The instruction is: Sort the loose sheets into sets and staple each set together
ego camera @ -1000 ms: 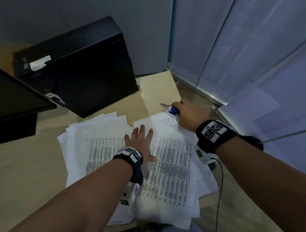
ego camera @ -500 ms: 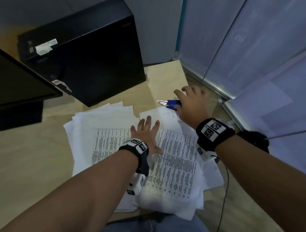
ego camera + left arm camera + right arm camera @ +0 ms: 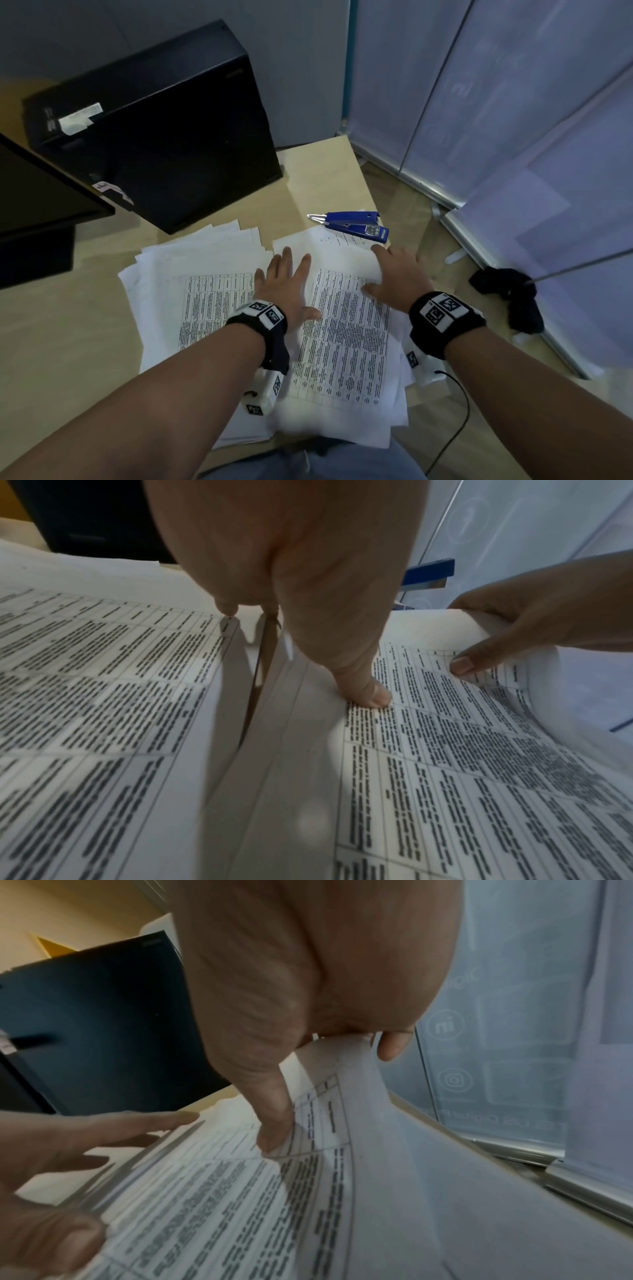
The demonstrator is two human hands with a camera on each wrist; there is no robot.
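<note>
The right hand (image 3: 397, 274) has its grip pinched on the far right edge of the top sheet (image 3: 346, 342), which runs lengthwise away from the person. The left hand (image 3: 284, 284) lies flat, fingers spread, on the papers beside it. The stapler (image 3: 352, 226) sits on the table (image 3: 68, 342) just beyond, nearer the right hand.

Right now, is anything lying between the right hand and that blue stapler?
Nothing visible does. The blue stapler lies on the desk just beyond the right hand, with only bare sheet between them. That hand pinches the top sheet; the left hand presses flat nearby.
</note>
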